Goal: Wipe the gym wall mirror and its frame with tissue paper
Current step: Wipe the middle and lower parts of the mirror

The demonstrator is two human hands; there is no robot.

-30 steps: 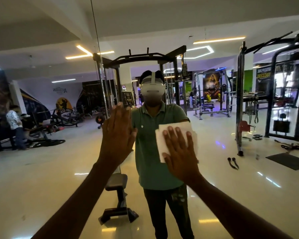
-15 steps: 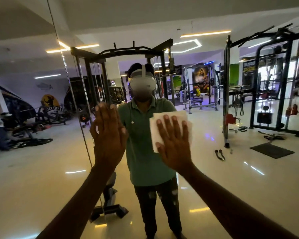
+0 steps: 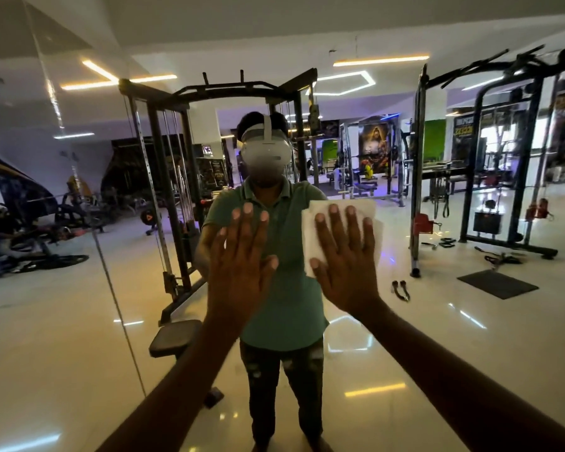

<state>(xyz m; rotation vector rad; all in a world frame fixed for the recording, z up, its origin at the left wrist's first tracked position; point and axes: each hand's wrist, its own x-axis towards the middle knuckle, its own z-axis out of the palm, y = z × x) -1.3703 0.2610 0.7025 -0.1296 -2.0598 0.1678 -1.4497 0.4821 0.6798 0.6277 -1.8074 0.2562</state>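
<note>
A gym hall with glossy floor, ceiling light strips and black cable racks (image 3: 163, 197) is reflected in the wall mirror (image 3: 470, 337), whose panel seam (image 3: 111, 288) is seen at the left. The folded white tissue paper (image 3: 340, 223) is pressed flat against the glass at chest height by the right hand (image 3: 346, 265), its grip released with fingers straight and spread over the sheet. The left hand (image 3: 242, 265) is laid open-palmed on the glass just beside it, nothing being grasped.
</note>
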